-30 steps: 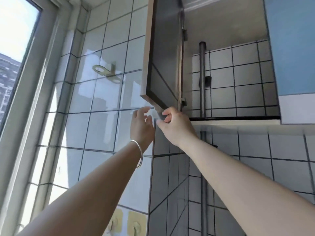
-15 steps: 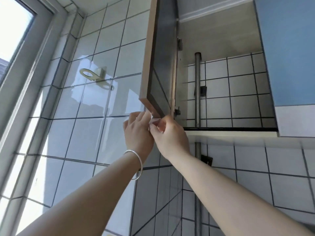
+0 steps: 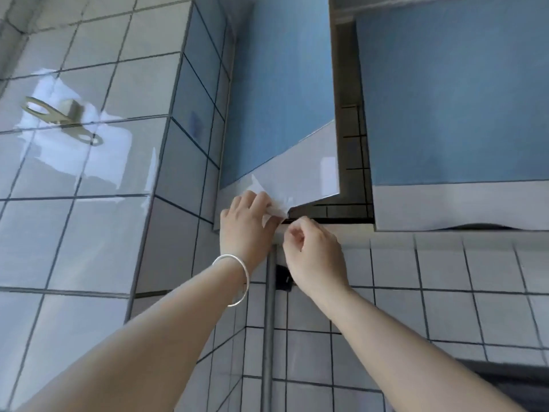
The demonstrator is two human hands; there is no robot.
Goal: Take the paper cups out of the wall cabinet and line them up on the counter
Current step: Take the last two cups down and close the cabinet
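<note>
The door [image 3: 279, 120] is nearly shut, only a narrow gap being left. Its lower corner is pinched by the left hand [image 3: 246, 221]; the right hand [image 3: 312, 251] is curled loosely below, empty (apparently). No cups are seen.

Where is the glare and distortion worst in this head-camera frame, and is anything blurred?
Head view: window glare washes the glossy wall tiles around the metal hook; a fainter sheen lies on the cabinet door near its lower white band. Wide-angle bending curves the grout lines and door edges. The left hand and right hand are soft, with compression smear overall.
</note>
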